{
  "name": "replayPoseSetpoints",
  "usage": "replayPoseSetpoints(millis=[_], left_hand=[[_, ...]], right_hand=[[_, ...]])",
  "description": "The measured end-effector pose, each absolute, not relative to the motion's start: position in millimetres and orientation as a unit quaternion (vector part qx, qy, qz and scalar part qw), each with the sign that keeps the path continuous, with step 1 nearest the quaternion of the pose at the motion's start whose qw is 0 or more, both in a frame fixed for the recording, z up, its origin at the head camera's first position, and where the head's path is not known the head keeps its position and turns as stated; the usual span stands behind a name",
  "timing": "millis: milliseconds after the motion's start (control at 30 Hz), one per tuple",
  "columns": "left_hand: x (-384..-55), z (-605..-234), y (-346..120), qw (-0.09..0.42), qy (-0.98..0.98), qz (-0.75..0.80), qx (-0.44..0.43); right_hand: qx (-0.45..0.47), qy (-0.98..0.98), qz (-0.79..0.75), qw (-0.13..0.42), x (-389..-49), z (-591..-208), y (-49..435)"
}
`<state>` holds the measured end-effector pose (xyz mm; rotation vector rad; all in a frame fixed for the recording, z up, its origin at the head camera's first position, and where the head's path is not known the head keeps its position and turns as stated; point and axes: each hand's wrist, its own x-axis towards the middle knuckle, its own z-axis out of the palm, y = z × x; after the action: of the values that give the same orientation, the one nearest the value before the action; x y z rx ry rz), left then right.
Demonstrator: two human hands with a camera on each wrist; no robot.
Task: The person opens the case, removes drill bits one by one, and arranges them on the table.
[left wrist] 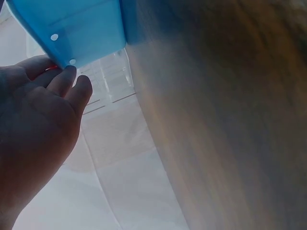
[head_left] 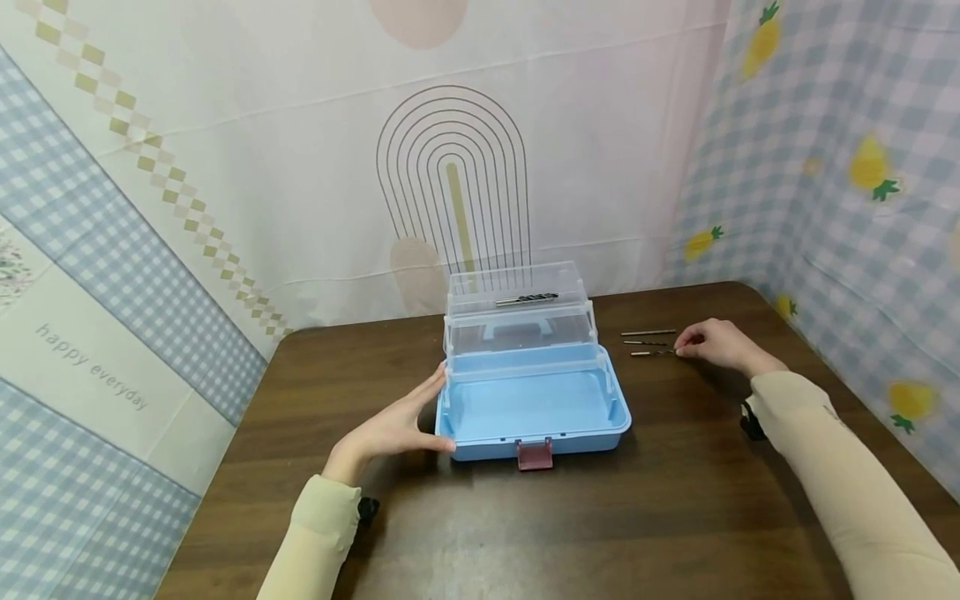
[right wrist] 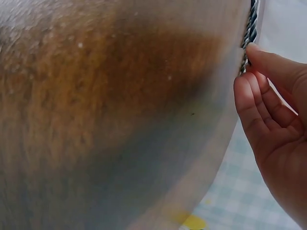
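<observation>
R sleeve (head_left: 855,483) nearest cam, then R hand (head_left: 723,344), thumb & fingertips bunched at R ends of 3 bits (head_left: 647,342) on tbl (head_left: 570,533); can't tell if pinching one. L hand (head_left: 390,431), fingers spread, touches L end of blue box (head_left: 532,404) just L of bits, clear trays (head_left: 577,321) raised w/ more bits (head_left: 536,298) in upper.

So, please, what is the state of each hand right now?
Left hand: open, touching the blue box at its left side.
Right hand: fingertips at the nearest drill bit; whether pinching it cannot be told.
</observation>
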<state>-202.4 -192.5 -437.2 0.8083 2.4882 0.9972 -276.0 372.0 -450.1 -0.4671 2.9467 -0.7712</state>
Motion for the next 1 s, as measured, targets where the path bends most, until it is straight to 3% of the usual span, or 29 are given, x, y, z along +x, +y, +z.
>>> replayPoseSetpoints(millis=[1000], left_hand=[[-203.0,-439.6,-193.2,0.162,0.869,0.362,0.295]], right_hand=[[-0.136,0.953,-0.266,0.05,-281.5,-461.0,372.1]])
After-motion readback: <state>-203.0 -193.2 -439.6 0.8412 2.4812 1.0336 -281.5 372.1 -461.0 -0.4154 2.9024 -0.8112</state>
